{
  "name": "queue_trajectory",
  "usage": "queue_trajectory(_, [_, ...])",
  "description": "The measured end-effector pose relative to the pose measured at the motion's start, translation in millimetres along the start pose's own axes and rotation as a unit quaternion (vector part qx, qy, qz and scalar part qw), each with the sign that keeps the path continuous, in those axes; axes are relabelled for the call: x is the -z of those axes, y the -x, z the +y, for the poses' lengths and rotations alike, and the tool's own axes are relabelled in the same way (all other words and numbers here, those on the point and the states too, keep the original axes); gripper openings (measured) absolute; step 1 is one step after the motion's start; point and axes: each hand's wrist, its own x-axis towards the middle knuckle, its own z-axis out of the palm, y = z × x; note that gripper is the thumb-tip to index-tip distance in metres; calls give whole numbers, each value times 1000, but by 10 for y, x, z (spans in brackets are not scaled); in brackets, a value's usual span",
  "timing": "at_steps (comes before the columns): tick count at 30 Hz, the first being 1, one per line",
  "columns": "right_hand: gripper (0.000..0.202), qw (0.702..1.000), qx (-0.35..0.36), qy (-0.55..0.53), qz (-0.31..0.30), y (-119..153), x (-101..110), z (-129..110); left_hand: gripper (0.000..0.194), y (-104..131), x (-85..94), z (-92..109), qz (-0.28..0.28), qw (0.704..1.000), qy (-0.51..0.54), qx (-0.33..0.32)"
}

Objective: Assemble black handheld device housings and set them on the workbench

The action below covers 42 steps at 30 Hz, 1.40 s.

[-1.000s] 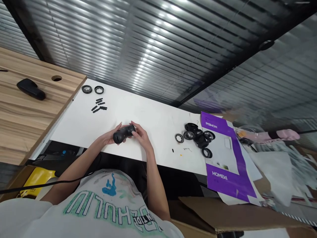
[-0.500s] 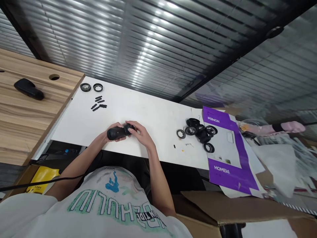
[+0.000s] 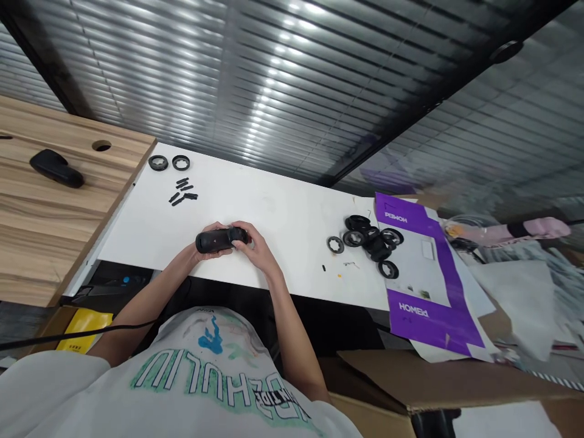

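A black elongated device (image 3: 213,241) lies across both hands above the white table (image 3: 274,207). My left hand (image 3: 206,248) is wrapped round its body from beneath. My right hand (image 3: 250,243) grips the device's right end, with fingers on its far side and the thumb on the near side. Two black rings, one of them at the far left (image 3: 158,162), lie beyond my left hand. Several small black strips (image 3: 183,196) are nearer to it. To the right, a loose black ring (image 3: 335,244) sits beside a pile of black rings (image 3: 376,248).
A wooden surface (image 3: 73,213) with a black curved object (image 3: 55,168) adjoins on the left. Purple-and-white packaging (image 3: 424,274) covers the table's right end. An open cardboard box (image 3: 410,383) stands at lower right. A metal slatted wall (image 3: 182,73) rises behind.
The device has turned slightly to a more level position in my hands. My right hand has shifted a little round its right end. The camera view has moved slightly.
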Motion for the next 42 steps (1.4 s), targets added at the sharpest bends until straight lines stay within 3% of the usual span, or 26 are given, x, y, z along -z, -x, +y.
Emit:
queue_trajectory(3, [54, 1000, -2, 5, -26, -10, 119, 3, 35, 19, -67, -18, -51, 997, -52, -16])
queue_trajectory(6, [74, 999, -17, -6, -29, -33, 220, 73, 47, 50, -104, -77, -74, 988, -97, -90])
queue_trajectory(9, [67, 996, -73, -54, 8, -101, 200, 155, 55, 81, -151, -150, -36, 976, -145, -160])
queue_trajectory(13, [69, 972, -172, -131, 89, -231, 1, 156, 43, 111, -248, -223, 39, 940, -250, -228])
queue_trajectory(17, [70, 964, -193, -139, 115, -282, -173, 59, 38, 124, -269, -259, 50, 888, -379, -255])
queue_trajectory(19, [67, 962, -197, -135, 135, -270, -205, 18, 42, 126, -247, -266, 48, 878, -408, -247])
queue_trajectory(25, [54, 959, -185, -172, 131, -263, -198, -14, 55, 96, -197, -287, 30, 883, -386, -266])
queue_trajectory(32, [51, 959, -208, -174, 84, -405, -248, -32, 87, 16, -172, -328, 95, 924, -259, -265])
queue_trajectory(37, [47, 966, -177, -143, 120, -441, -342, -42, 102, 41, -202, -305, 137, 938, -188, -256])
queue_trajectory(42, [38, 971, -141, -112, 157, -470, -454, -65, 113, 135, -202, -253, 116, 962, -107, -225])
